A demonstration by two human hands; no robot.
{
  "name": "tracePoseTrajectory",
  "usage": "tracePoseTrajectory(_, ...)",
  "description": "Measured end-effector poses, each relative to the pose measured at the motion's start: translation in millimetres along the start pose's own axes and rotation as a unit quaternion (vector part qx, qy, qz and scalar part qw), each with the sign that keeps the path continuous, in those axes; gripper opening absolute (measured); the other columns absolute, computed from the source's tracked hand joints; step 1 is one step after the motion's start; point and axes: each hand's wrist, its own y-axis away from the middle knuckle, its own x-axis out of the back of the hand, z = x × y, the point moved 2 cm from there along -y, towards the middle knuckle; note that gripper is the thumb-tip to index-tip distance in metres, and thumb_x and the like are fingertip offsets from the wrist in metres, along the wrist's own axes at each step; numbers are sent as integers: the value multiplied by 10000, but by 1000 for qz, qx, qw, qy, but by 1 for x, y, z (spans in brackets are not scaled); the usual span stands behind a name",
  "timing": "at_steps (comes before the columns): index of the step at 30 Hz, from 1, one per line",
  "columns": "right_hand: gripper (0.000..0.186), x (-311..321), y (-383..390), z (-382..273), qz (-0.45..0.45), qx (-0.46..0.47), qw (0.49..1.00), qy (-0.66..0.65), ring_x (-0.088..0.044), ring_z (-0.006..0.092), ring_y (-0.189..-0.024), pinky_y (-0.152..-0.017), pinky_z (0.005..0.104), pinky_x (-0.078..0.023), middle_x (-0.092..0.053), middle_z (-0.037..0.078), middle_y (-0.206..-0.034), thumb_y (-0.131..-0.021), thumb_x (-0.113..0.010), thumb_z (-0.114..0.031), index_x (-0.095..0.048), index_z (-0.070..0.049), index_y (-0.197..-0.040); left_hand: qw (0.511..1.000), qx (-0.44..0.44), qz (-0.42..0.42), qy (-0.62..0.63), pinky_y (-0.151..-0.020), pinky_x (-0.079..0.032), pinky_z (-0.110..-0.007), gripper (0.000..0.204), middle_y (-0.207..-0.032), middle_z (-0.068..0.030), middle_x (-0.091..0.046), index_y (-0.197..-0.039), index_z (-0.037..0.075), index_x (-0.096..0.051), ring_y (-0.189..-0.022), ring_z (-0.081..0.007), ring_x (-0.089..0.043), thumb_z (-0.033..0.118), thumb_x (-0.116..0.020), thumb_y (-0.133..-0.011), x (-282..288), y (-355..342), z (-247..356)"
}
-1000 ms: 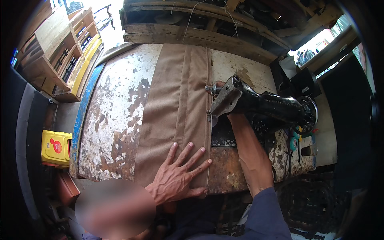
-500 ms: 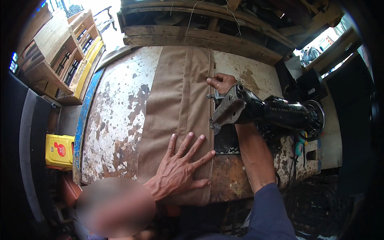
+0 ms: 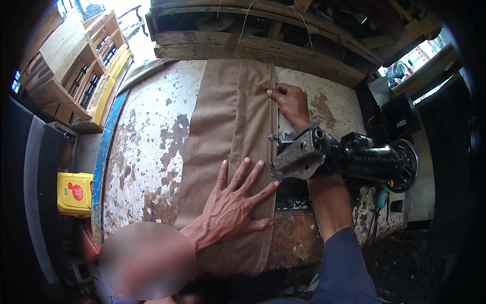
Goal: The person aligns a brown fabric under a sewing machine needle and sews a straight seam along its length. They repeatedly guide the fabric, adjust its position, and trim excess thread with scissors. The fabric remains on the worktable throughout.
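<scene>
While our left hand [image 3: 228, 205] lies flat, fingers spread wide, on the brown fabric [image 3: 215, 116], our right hand [image 3: 293, 105] pinches its right edge just beyond the black sewing machine [image 3: 349, 159]. Fabric runs front to back over the paint-chipped table [image 3: 144, 142], left of the machine.

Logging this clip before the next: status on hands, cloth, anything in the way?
Left hand spread flat on brown cloth. Right hand appears to pinch its right edge. Black sewing machine overhangs right forearm, hiding part.
</scene>
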Motion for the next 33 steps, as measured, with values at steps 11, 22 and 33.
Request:
tracePoseTrajectory(11, 240, -10, -31, -5, 50, 100, 991, 69, -750, 323, -803, -764, 429, -558, -765, 188, -859, -897, -809, -246, -813, -20, -980, 999, -11, 25, 27, -1303, 11, -721, 704, -1807, -150, -190, -1538, 408, -615, -1674, -430, -58, 762, -639, -930, -3, -22, -18)
tracePoseTrajectory(22, 280, -12, -53, 2, 39, 64, 992, 100, -736, 265, -837, -798, 395, -554, -774, 141, -888, -888, -830, -299, -808, -46, -1005, 997, -43, 65, 27, -1294, 45, -739, 575, -1774, -142, -299, -1429, 422, -711, -1672, -431, -87, 724, -639, -945, -8, -36, -29)
tracePoseTrajectory(33, 351, 45, 122, -7, -18, 89, 995, 51, -731, 336, -1031, -935, 438, -574, -751, 182, -1100, -950, -751, -259, -740, -45, -1227, 985, -104, 139, -17, -1324, -94, -679, 482, -1684, -134, -464, -1436, 353, -713, -1623, -400, -288, 543, -701, -993, 9, -30, -27)
